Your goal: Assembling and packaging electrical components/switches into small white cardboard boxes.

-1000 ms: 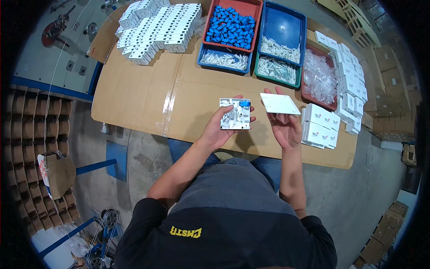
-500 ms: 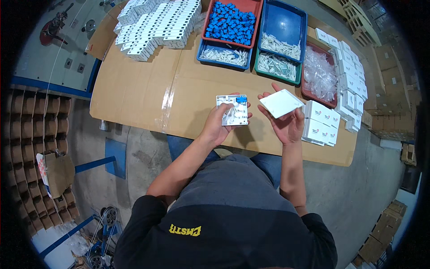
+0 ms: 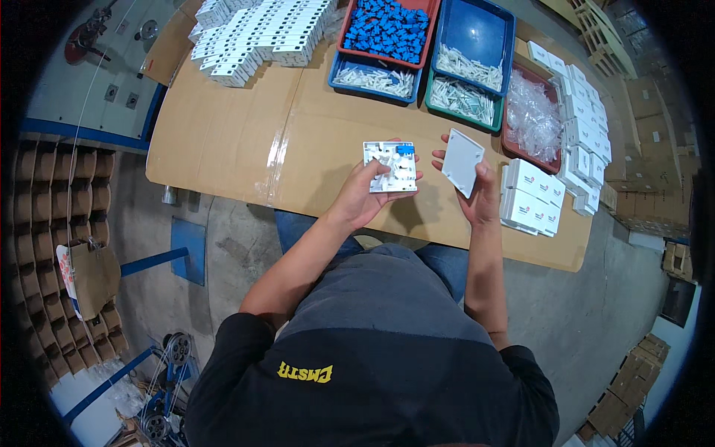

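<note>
My left hand (image 3: 363,190) grips an open white plastic box base (image 3: 402,177) by its left side, thumb pressing on the inner parts. A blue connector block (image 3: 405,150) sits in the base's upper right corner. To the right, my right hand (image 3: 482,195) holds a flat white cover (image 3: 462,161) on edge, tilted, between thumb and fingers. Base and cover are apart, both above the cardboard-covered table (image 3: 223,141). What the left thumb covers inside the base is hidden.
Stacked white boxes stand far left (image 3: 268,33) and right (image 3: 530,200). At the back are a red tray (image 3: 345,43) of blue connectors, blue (image 3: 408,100) and green (image 3: 477,123) trays of small white parts, and a red tray (image 3: 553,168) of clear plastic bags.
My right hand has turned the cover from nearly flat to steeply tilted, its inner side now facing the base. My left thumb has shifted; a clear piece on the base no longer shows.
</note>
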### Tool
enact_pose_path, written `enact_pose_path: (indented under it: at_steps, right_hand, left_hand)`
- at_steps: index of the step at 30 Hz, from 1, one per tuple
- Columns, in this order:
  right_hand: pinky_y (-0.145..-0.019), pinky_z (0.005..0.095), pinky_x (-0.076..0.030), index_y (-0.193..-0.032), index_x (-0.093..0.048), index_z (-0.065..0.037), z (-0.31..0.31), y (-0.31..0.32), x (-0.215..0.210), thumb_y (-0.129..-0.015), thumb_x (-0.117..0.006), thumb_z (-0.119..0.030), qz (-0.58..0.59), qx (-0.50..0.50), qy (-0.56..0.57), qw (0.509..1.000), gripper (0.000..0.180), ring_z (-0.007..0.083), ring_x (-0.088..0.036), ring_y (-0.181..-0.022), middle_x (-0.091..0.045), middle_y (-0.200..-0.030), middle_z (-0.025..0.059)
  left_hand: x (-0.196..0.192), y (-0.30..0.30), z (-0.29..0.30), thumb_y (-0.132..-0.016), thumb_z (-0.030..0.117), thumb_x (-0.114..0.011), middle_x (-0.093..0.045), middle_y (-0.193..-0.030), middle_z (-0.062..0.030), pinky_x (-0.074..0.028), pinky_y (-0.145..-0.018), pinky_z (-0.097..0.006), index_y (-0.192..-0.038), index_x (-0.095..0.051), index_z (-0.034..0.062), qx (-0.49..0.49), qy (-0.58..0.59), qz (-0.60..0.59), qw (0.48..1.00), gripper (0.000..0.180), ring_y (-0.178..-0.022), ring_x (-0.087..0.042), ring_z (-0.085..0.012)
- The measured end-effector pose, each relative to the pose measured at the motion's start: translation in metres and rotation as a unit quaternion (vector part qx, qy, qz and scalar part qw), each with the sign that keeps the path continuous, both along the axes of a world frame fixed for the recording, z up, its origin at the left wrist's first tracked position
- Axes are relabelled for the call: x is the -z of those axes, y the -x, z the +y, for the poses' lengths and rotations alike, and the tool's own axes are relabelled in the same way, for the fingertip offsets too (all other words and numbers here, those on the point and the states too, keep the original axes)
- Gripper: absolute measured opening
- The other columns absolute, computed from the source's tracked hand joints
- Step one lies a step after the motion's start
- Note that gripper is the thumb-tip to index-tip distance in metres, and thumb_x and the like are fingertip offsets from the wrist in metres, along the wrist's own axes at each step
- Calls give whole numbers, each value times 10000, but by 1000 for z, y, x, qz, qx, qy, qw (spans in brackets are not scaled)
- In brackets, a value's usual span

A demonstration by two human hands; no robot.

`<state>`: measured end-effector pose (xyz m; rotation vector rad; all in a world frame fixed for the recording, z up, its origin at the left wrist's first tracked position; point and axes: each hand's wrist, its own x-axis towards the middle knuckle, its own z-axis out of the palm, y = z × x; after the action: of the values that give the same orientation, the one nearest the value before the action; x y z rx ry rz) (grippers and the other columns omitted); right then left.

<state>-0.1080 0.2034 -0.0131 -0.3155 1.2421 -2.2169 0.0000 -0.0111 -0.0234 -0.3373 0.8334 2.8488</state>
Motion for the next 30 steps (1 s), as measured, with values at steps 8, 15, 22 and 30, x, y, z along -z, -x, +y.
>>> enact_pose_path:
  at_steps: [8, 15, 22, 30]
  right_hand:
    - [-1061, 397, -477, -1449, -578, -77, -25, -11, -39, -765, -860, -146, 415, -35, -257, 872, 743, 287, -610, -1271, -579, -1438, 130]
    - [-1063, 422, -502, -1381, -679, -163, -44, -26, -34, -746, -867, -167, 534, -54, -276, 797, 662, 343, -593, -1306, -568, -1480, 161]
    - [-1079, 433, -486, -1375, -689, -167, -47, -26, -23, -728, -873, -164, 546, -50, -272, 791, 673, 349, -583, -1316, -570, -1481, 163]
    - [-1078, 436, -486, -1377, -688, -169, -48, -25, -21, -724, -877, -166, 547, -47, -274, 790, 679, 352, -579, -1321, -570, -1483, 157]
  left_hand:
    - [1, 0, -4, -1097, 531, -290, -626, -1386, -137, -551, -992, -504, -1519, -459, 148, 35, -97, -34, 994, 594, -1228, -646, -324]
    - [-11, -5, 5, -1090, 620, -281, -631, -1341, -76, -542, -987, -446, -1466, -500, 179, 30, -53, -61, 996, 620, -1224, -630, -250]
    - [-14, -4, 8, -1092, 614, -281, -617, -1342, -62, -537, -993, -442, -1487, -458, 182, 12, -19, -79, 997, 612, -1206, -629, -238]
    - [-10, -3, 8, -1091, 617, -285, -603, -1351, -63, -537, -986, -430, -1496, -442, 181, 18, -15, -66, 998, 616, -1214, -617, -229]
